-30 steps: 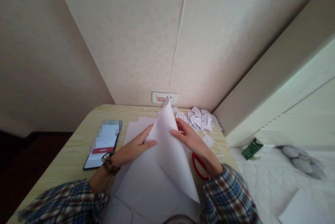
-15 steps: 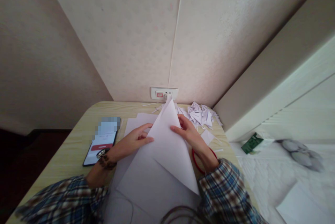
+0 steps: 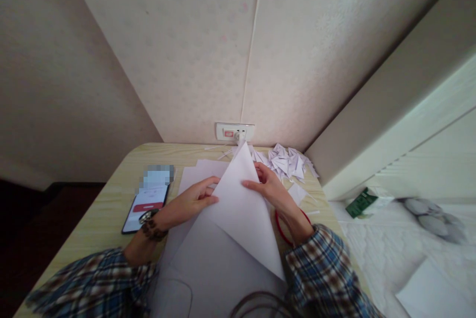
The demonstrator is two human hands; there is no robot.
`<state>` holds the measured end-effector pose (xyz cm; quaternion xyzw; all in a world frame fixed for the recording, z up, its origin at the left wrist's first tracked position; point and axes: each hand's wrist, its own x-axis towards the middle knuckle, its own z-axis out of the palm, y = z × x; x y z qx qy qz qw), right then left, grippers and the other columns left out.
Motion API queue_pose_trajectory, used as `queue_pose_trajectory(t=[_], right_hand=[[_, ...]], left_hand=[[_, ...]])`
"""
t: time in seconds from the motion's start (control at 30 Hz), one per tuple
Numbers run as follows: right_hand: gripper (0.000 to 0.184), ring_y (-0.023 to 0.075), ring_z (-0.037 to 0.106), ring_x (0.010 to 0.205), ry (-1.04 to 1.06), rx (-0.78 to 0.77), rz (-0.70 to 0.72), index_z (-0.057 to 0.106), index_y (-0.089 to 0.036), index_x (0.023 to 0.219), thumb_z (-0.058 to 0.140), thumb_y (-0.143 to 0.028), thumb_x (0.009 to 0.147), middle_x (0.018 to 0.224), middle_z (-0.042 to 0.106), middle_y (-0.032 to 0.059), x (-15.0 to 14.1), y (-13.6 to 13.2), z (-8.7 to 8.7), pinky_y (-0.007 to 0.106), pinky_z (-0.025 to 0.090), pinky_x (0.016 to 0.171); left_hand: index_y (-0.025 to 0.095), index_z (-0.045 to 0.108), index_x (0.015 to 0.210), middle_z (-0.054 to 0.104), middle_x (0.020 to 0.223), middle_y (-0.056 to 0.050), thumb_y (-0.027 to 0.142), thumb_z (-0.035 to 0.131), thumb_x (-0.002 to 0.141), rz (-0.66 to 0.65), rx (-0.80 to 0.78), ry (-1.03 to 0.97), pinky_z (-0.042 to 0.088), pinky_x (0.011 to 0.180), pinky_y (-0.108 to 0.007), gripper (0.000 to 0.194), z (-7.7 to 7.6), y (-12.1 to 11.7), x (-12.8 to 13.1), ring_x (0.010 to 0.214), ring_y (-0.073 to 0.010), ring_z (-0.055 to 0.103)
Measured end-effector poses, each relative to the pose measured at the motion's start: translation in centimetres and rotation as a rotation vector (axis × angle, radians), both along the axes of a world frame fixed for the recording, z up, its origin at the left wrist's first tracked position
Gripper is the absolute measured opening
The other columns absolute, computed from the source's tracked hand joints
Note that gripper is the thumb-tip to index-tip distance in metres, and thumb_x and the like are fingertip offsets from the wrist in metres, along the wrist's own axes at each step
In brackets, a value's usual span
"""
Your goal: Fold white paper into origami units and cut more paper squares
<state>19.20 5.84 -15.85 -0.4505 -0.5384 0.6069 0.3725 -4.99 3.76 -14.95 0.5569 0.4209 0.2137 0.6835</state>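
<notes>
A large white paper sheet (image 3: 241, 209) lies on the light wooden table (image 3: 107, 209), its near corner folded up and over toward the wall into a pointed flap. My left hand (image 3: 191, 200) pinches the flap's left edge with thumb and fingers closed on it. My right hand (image 3: 269, 190) grips the flap's right edge, thumb on top. Both wrists come out of plaid sleeves; the left wears a dark patterned bracelet (image 3: 150, 226).
A phone (image 3: 147, 203) with a lit screen lies left of the paper. Red-handled scissors (image 3: 282, 229) sit under my right wrist. A heap of small folded white paper pieces (image 3: 288, 163) is by the wall, beside a wall socket (image 3: 234, 131). A bed (image 3: 401, 243) stands to the right.
The raised flap has come down flatter onto the sheet, and both hands have shifted slightly along its edges. The view has shifted a little.
</notes>
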Motion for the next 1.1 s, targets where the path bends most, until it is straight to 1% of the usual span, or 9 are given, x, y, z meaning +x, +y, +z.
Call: queue_pose_trajectory(t=[0.2, 0.27, 0.4, 0.53, 0.63, 0.77, 0.9, 1.0, 1.1], right_hand=[[0.027, 0.0188, 0.069, 0.089, 0.05, -0.036, -0.036, 0.062, -0.015, 0.119, 0.064, -0.03, 0.096, 0.111, 0.068, 0.0067, -0.1, -0.1, 0.3, 0.037, 0.06, 0.076], [0.027, 0.0172, 0.068, 0.082, 0.075, -0.038, -0.059, 0.062, -0.016, 0.113, 0.071, -0.028, 0.09, 0.102, 0.07, 0.0039, -0.1, -0.3, 0.6, 0.034, 0.059, 0.072], [0.047, 0.0183, 0.069, 0.072, 0.129, -0.057, -0.093, 0.058, -0.024, 0.099, 0.089, -0.034, 0.065, 0.088, 0.073, -0.0017, -0.4, -0.6, 1.3, 0.03, 0.055, 0.062], [0.05, 0.0189, 0.069, 0.069, 0.146, -0.078, -0.102, 0.057, -0.024, 0.097, 0.089, -0.039, 0.06, 0.087, 0.074, -0.0011, -0.8, -0.7, 1.6, 0.029, 0.053, 0.06], [0.049, 0.0195, 0.069, 0.071, 0.143, -0.074, -0.091, 0.059, -0.024, 0.098, 0.088, -0.038, 0.06, 0.087, 0.074, -0.0001, -0.8, -0.7, 2.0, 0.03, 0.054, 0.061], [0.049, 0.0218, 0.07, 0.082, 0.137, -0.018, -0.042, 0.065, -0.024, 0.1, 0.09, -0.033, 0.058, 0.096, 0.075, 0.0021, -0.4, 0.0, 3.9, 0.033, 0.056, 0.07], [0.043, 0.0243, 0.07, 0.09, 0.133, 0.083, 0.003, 0.072, -0.023, 0.096, 0.089, -0.037, 0.06, 0.098, 0.077, 0.0037, 0.0, 1.1, 7.5, 0.035, 0.057, 0.077], [0.035, 0.0236, 0.071, 0.091, 0.15, 0.17, -0.018, 0.072, -0.023, 0.096, 0.084, -0.042, 0.069, 0.097, 0.078, 0.0032, -0.2, 1.6, 9.9, 0.033, 0.058, 0.078], [0.029, 0.02, 0.072, 0.08, 0.178, 0.231, -0.065, 0.071, -0.023, 0.095, 0.08, -0.041, 0.074, 0.091, 0.078, 0.0016, -0.6, 1.7, 11.3, 0.029, 0.057, 0.07]], left_hand=[[0.018, 0.06, 0.127, 0.064, 0.126, -0.01, 0.034, 0.064, 0.095, -0.021, -0.034, -0.02, 0.059, 0.086, -0.046, 0.036, 0.2, -0.1, -0.1, 0.103, -0.0251, 0.067], [0.018, 0.06, 0.127, 0.065, 0.126, -0.01, 0.034, 0.064, 0.095, -0.031, -0.038, -0.037, 0.059, 0.085, -0.046, 0.036, 0.3, -0.1, -0.2, 0.103, -0.025, 0.067], [0.018, 0.059, 0.127, 0.065, 0.126, -0.01, 0.033, 0.064, 0.095, -0.044, -0.037, -0.064, 0.059, 0.086, -0.046, 0.036, 0.5, -0.1, -0.2, 0.103, -0.0251, 0.067], [0.018, 0.059, 0.127, 0.065, 0.125, -0.01, 0.033, 0.064, 0.095, -0.06, -0.035, -0.053, 0.059, 0.085, -0.046, 0.036, 0.7, -0.2, -0.2, 0.102, -0.0249, 0.068], [0.018, 0.06, 0.125, 0.066, 0.123, -0.01, 0.034, 0.064, 0.095, -0.075, -0.022, -0.019, 0.06, 0.083, -0.045, 0.035, 1.3, 0.0, -0.3, 0.099, -0.0239, 0.068], [0.018, 0.06, 0.122, 0.071, 0.107, -0.006, 0.033, 0.067, 0.092, -0.062, 0.056, 0.027, 0.059, 0.077, -0.038, 0.035, 3.4, 0.6, -0.5, 0.09, -0.0217, 0.07], [0.023, 0.058, 0.119, 0.077, 0.091, -0.001, 0.031, 0.066, 0.085, -0.04, 0.195, 0.079, 0.055, 0.073, -0.032, 0.036, 6.3, 1.2, -0.6, 0.088, -0.0235, 0.074], [0.023, 0.062, 0.115, 0.078, 0.094, -0.002, 0.028, 0.063, 0.084, -0.036, 0.33, 0.152, 0.055, 0.076, -0.032, 0.031, 8.4, 1.5, -0.7, 0.091, -0.0243, 0.074], [0.025, 0.066, 0.115, 0.076, 0.113, -0.003, 0.022, 0.062, 0.084, -0.027, 0.489, 0.237, 0.053, 0.086, -0.032, 0.031, 10.2, 1.5, -0.9, 0.1, -0.0242, 0.072]])
